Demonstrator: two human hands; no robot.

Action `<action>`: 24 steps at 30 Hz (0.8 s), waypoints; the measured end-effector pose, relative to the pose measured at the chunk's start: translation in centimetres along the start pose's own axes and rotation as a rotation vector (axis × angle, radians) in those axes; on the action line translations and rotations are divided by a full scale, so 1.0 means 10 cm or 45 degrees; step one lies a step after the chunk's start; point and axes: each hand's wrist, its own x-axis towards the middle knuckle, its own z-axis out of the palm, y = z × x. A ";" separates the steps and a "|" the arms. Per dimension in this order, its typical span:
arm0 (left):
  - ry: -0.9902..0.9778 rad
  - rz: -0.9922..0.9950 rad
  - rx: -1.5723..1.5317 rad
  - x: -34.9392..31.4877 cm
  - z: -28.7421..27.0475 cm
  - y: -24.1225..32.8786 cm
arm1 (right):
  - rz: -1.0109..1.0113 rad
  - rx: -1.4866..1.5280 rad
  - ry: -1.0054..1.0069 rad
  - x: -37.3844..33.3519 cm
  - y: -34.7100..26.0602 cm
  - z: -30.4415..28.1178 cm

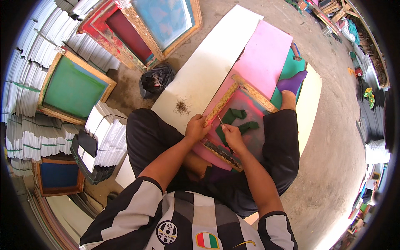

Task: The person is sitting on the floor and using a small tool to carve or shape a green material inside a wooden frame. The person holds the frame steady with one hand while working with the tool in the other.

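A worn wooden screen-printing frame [255, 95] with pinkish mesh [246, 100] lies tilted across my lap and the boards. My left hand [197, 128] is closed on its left bar, near the middle. Just to the right, my right hand [233, 136] grips a thin pointed tool [220, 119], its tip at the inner side of that bar. The tool's handle is hidden in my fist. A dark green strip of cloth [234, 114] lies folded on the mesh beside my right hand. Left of the frame, a small heap of staple-like bits [182, 106] rests on the white board [210, 54].
Pink [263, 50] and green boards lie under the frame. A black plastic bag [156, 79] sits at the left. More framed screens, a green one [75, 85] and a blue one [166, 21], lean near stacked white sheets [29, 91]. My purple-socked foot [293, 83] rests right.
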 end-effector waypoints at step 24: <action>0.004 -0.014 -0.024 -0.02 0.00 -0.02 | 0.043 -0.514 0.000 -0.13 -0.32 -0.21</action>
